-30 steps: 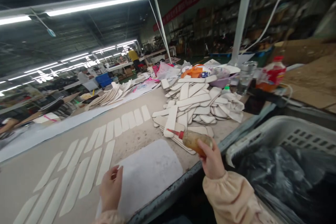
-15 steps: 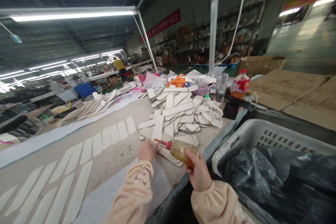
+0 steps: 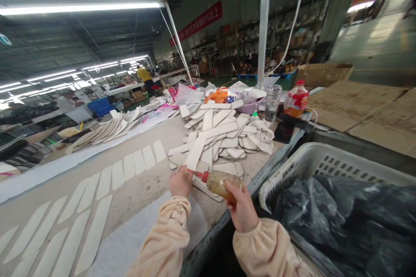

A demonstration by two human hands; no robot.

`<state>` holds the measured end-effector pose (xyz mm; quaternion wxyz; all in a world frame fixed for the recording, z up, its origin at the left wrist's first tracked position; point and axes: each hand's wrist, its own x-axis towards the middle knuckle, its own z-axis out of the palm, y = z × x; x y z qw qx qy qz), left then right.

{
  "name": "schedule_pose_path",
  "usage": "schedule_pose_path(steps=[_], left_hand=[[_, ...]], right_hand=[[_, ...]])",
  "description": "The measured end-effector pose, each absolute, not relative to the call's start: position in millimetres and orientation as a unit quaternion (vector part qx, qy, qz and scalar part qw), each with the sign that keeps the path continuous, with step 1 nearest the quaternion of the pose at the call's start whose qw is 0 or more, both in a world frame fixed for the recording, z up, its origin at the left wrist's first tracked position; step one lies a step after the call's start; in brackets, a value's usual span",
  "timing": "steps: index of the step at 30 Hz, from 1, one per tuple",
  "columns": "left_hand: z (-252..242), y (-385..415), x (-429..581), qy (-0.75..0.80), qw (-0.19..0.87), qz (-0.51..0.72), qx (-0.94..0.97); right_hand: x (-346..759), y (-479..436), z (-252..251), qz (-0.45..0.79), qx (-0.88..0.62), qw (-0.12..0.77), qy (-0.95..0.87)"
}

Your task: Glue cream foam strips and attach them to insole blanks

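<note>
My right hand [image 3: 242, 207] is wrapped round a squeeze bottle [image 3: 221, 184] of amber liquid, tilted on its side. Its red nozzle [image 3: 198, 175] points left and reaches the fingers of my left hand [image 3: 180, 181]. Those fingers are closed at the near end of a long white strip [image 3: 195, 152]; the exact grip is partly hidden. Beyond my hands, a heap of white rounded strips with dark edges [image 3: 221, 130] lies on the table. To the left, several flat pale strips [image 3: 104, 181] are laid out in rows.
A white plastic basket [image 3: 269, 186] with black plastic bags [image 3: 351, 220] stands at the right. Behind the heap are a clear cup [image 3: 273, 104], a red-capped drink bottle [image 3: 296, 98] and a metal post [image 3: 264, 30]. Curved pieces [image 3: 107, 130] are stacked at far left.
The view has shifted slightly, so the whole scene sits a little higher. Both hands keep nearly the same pose, with the nozzle still by the left fingers.
</note>
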<state>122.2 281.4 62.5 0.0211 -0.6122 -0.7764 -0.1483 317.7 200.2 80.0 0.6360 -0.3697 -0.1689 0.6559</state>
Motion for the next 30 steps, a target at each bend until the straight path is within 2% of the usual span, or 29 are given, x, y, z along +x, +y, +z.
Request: schedule_pose_path(steps=[14,16,19,23,27,30], left_hand=[[63,269,111,-0.761,-0.017,-0.3,-0.575],[68,251,100,-0.752,-0.061,-0.364,-0.546],[74,198,75,-0.71,-0.179,-0.487,-0.476],[65,105,33,-0.741,-0.248,-0.442,-0.44],[41,39,6,-0.793,-0.199,-0.342,-0.463],[24,16,1,-0.789,-0.057,-0.321,-0.521]], right_hand=[[313,200,73,0.656,-0.376,0.631,-0.175],[313,200,73,0.659,-0.374,0.626,-0.182],[312,196,72,0.669,-0.37,0.608,-0.212],[305,187,69,0.675,-0.377,0.572,-0.274],[290,175,64,0.672,-0.382,0.529,-0.351],[277,163,56,0.659,-0.397,0.495,-0.405]])
